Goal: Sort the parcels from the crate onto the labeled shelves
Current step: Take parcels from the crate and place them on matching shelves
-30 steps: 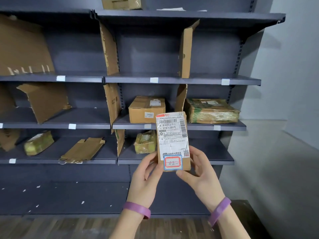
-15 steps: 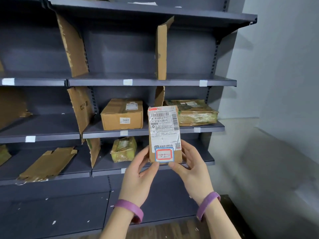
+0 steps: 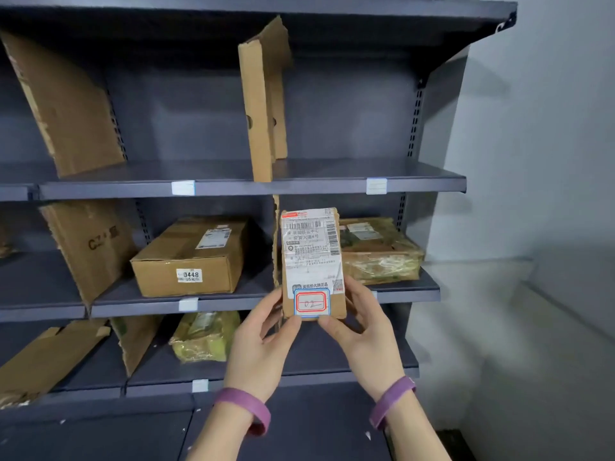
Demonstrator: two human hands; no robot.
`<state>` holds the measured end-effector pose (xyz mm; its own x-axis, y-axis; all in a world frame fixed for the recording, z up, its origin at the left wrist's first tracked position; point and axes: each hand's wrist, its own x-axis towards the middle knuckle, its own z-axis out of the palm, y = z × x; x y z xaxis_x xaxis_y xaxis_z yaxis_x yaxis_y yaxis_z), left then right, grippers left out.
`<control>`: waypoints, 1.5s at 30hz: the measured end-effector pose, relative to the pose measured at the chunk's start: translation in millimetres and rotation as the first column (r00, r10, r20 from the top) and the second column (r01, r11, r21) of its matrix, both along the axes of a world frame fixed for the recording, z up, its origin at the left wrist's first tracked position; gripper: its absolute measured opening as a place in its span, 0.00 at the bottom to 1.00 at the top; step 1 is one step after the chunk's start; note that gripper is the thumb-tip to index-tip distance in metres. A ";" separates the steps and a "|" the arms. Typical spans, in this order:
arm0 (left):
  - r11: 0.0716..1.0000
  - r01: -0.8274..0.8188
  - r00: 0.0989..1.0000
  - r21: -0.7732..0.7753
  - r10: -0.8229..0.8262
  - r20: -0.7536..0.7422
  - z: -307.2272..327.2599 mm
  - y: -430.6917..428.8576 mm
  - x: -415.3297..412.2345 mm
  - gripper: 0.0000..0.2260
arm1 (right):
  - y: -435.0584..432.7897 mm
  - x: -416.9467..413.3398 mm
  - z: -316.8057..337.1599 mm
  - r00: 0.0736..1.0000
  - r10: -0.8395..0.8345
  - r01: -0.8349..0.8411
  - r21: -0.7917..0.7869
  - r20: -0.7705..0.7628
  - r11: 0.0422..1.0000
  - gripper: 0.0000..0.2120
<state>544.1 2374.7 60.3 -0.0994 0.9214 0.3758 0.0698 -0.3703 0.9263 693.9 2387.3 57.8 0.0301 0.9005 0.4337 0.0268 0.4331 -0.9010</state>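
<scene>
Two hands hold a small cardboard parcel (image 3: 311, 261) upright in front of a dark metal shelving unit (image 3: 332, 111), as I watch through the head camera from my remote station. The left hand (image 3: 263, 344) pinches the parcel's lower left corner between thumb and fingers. The right hand (image 3: 366, 331) grips the lower right edge the same way, with its fingers curled behind. The parcel's printed shipping label (image 3: 311, 247) faces me, and below it a sticker (image 3: 311, 302) bordered in red and blue reads "02" in handwriting. The parcel is in the air, level with the middle shelf (image 3: 416, 294) and not touching it, in front of a thin cardboard divider (image 3: 276, 241). A purple wristband (image 3: 246, 407) circles each wrist.

On the middle shelf, left of that divider, lies a brown carton (image 3: 193, 257) tagged "0448". To the right lies a flat package wrapped in yellowish tape (image 3: 379, 257), partly hidden behind the raised parcel. One shelf down, a yellow-green wrapped packet (image 3: 206, 337) sits beside a leaning cardboard sheet (image 3: 136, 341). A tall cardboard panel (image 3: 263, 104) stands on the upper shelf (image 3: 332, 171). Small white tags (image 3: 183, 188) mark the shelves' front edges; I cannot read them. A grey wall (image 3: 532, 161) closes the scene at right.
</scene>
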 end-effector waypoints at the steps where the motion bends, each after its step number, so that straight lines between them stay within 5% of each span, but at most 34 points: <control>1: 1.000 -0.014 1.000 -0.002 0.014 0.006 2.0 12.0 11.3 0.19 | 13.4 10.4 2.0 1.000 0.014 -0.014 0.003 0.006 1.000 0.27; 24: 0.993 -0.116 0.988 0.008 0.117 -0.100 16.0 116.7 91.6 0.19 | 136.5 91.2 8.4 0.990 0.139 -0.138 0.014 -0.016 0.990 0.28; 36: 0.974 -0.222 0.975 -0.042 0.221 -0.039 9.5 80.6 8.5 0.18 | 125.6 13.4 -6.4 0.965 0.258 -0.258 -0.016 0.042 0.966 0.30; 45: 0.968 -0.251 0.968 -0.022 0.251 -0.007 8.5 60.5 -121.6 0.18 | 111.2 -120.0 -3.3 0.955 0.276 -0.277 0.000 0.105 0.961 0.29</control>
<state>422.5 2435.2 68.8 -0.3275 0.8753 0.3557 0.1617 -0.3190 0.9339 573.9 2498.5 54.4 -0.2648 0.8606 0.4349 -0.0033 0.4502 -0.8929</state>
